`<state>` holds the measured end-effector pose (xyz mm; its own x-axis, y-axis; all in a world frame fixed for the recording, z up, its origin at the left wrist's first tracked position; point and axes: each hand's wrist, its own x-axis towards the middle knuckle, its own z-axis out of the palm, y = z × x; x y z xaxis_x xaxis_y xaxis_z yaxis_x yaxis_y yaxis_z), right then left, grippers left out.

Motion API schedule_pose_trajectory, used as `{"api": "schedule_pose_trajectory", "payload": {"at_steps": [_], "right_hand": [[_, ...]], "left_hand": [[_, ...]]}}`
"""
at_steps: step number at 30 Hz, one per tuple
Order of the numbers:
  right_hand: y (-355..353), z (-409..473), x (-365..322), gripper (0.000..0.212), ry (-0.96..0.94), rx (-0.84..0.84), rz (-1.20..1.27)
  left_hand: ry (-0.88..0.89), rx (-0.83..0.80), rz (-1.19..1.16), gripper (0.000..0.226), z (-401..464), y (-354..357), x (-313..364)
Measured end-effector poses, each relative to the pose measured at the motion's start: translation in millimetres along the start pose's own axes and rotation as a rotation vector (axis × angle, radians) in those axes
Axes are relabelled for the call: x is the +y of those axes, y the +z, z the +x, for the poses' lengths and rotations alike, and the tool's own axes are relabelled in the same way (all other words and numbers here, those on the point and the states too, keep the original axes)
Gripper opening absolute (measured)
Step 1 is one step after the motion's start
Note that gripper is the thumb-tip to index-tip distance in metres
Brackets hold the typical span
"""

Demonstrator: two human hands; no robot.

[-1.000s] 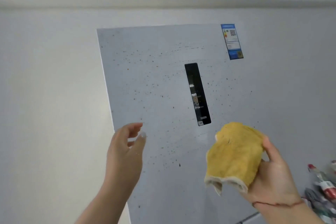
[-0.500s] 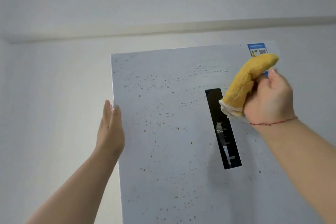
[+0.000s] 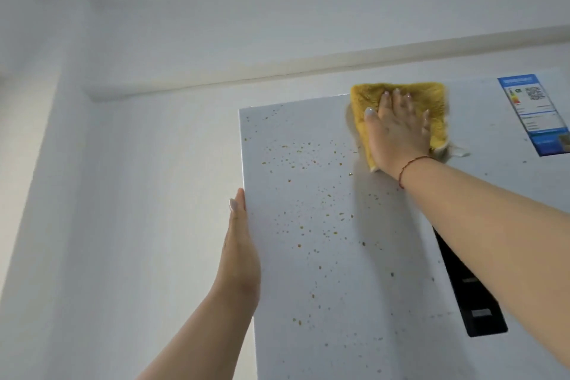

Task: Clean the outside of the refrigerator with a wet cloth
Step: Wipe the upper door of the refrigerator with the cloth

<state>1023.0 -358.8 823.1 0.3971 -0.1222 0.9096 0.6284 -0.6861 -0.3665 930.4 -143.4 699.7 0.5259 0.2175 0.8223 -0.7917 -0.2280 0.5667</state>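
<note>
The grey refrigerator door fills the right half of the view and is speckled with small brown spots. A yellow cloth lies flat against the door at its top edge. My right hand presses on the cloth with the palm flat and fingers spread. My left hand rests flat against the door's left edge, fingers straight and together, holding nothing.
A black display strip runs down the door under my right forearm. A blue energy label is stuck at the door's top right. White walls and a ceiling ledge surround the refrigerator.
My right hand has moved the cloth left along the door's top edge and spread it flat under the palm. My left hand has stayed at the left edge. The view has tilted upward.
</note>
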Motion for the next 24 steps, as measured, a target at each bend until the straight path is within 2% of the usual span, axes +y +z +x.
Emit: {"api": "schedule_pose_trajectory", "payload": {"at_steps": [2,5,6,9,18,24], "right_hand": [[12,1,-36,0.061,-0.064,-0.024,-0.007],[29,2,-84,0.061,-0.182,-0.079,-0.018],[33,0,-98,0.06,-0.225,-0.098,-0.02],[43,-6,-124,0.058,-0.337,-0.142,-0.04],[59,-66,-125,0.055,-0.544,-0.204,-0.084],[74,-135,-100,0.057,-0.649,-0.254,-0.123]], "left_hand": [[-0.011,-0.029,-0.061,0.071,-1,-4,1],[-0.038,-0.026,-0.173,0.105,0,-10,2],[-0.039,-0.013,-0.194,0.101,-1,-10,4],[-0.071,0.001,-0.239,0.059,-1,-10,7],[-0.141,0.106,-0.474,0.066,4,-19,8],[-0.117,0.014,-0.481,0.07,0,-21,7]]}}
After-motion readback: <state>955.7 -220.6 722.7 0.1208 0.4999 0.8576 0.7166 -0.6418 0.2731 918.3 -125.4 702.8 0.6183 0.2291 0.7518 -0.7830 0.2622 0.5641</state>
